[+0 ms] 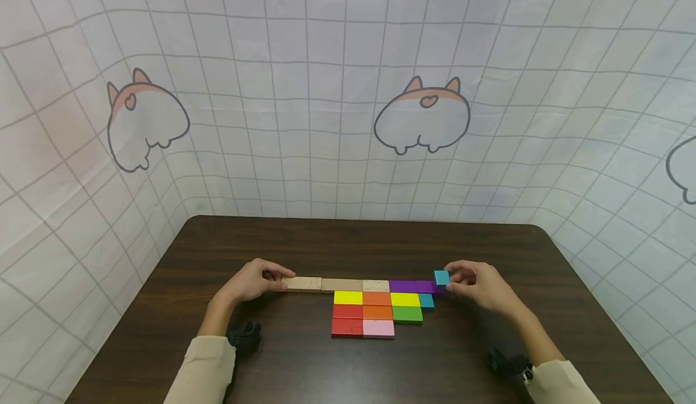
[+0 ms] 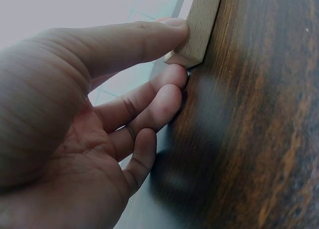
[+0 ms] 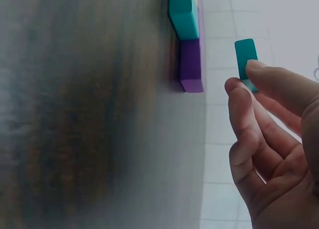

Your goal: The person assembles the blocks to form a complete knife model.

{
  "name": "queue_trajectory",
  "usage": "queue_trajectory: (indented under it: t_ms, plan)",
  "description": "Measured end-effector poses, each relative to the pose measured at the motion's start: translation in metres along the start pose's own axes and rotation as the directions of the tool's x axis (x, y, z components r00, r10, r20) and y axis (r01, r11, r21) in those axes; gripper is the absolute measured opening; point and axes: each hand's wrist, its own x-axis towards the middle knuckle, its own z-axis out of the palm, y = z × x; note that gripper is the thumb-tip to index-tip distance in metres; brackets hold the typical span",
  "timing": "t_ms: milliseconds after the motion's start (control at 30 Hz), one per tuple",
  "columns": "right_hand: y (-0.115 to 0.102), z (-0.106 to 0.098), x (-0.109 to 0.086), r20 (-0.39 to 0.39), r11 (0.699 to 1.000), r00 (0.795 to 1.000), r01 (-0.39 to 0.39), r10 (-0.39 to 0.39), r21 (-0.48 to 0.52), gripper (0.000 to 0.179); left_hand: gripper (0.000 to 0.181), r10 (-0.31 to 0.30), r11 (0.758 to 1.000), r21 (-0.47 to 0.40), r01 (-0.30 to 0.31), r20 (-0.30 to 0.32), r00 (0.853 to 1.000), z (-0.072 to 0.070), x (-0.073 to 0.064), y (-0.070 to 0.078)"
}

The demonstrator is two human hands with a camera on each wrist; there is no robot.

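Observation:
Thumb and index finger of my left hand grip the left end of a plain wooden block, which lies on the table at the left end of a row. My right hand pinches a small blue block between thumb and fingers. In the right wrist view this blue block is held up, apart from the purple block at the row's right end. More plain wooden blocks and another purple block make up the row's middle.
Against the row's near side lie yellow, orange, green, red, pink and blue blocks, set edge to edge. A white gridded curtain surrounds the back and sides of the dark wooden table.

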Motion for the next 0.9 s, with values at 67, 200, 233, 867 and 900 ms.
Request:
queue_trajectory:
  t_ms: [67,200,233,867,900]
  plan:
    - [-0.003,0.0,-0.005,0.008,1.0,1.0,0.003,-0.003,0.003,0.032,0.023,0.0,1.0,-0.001,0.0,0.0,1.0,0.0,0.0,0.0]
    - [-0.008,0.002,-0.015,0.014,1.0,1.0,0.005,-0.005,0.014,0.03,0.023,0.0,1.0,0.001,0.0,-0.003,1.0,0.001,0.001,-0.001]
    - [-0.01,0.003,-0.018,0.017,1.0,1.0,0.01,-0.011,0.017,0.03,0.023,-0.001,1.0,0.001,0.001,-0.003,1.0,0.001,0.001,-0.001]
    - [-0.025,0.027,-0.04,0.14,0.993,0.984,0.107,-0.112,0.041,0.031,0.022,-0.027,1.0,0.005,0.027,-0.029,0.999,0.003,0.002,0.001]
    - [-0.025,0.028,-0.041,0.149,0.993,0.982,0.109,-0.115,0.05,0.031,0.022,-0.026,1.0,0.005,0.026,-0.029,0.999,0.003,0.002,0.001]
